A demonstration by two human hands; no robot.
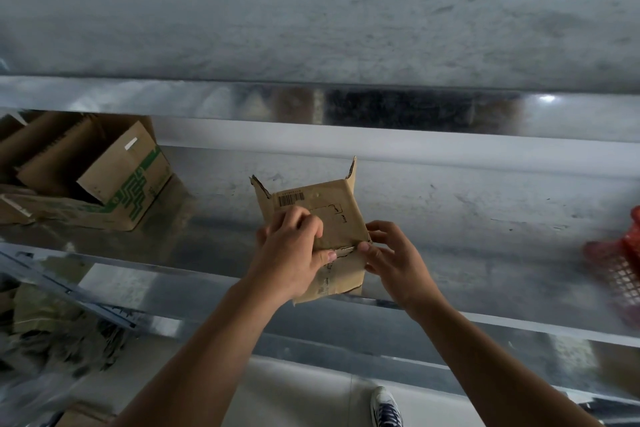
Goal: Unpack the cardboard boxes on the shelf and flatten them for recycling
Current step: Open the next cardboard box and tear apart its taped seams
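Head view: a small flattened brown cardboard box with a barcode (334,206) is held above the near edge of the grey metal shelf (467,215), centre. It is gripped by the left hand (294,248), fingers curled over its face, and pinched at its right edge by the right hand (393,258). A larger open brown cardboard box with green print (130,180) is seen far left on the shelf, and a red plastic mesh basket (621,267) at the right edge.

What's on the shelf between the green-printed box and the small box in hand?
Nothing. The head view shows only bare metal shelf between the green-printed box and the small box.
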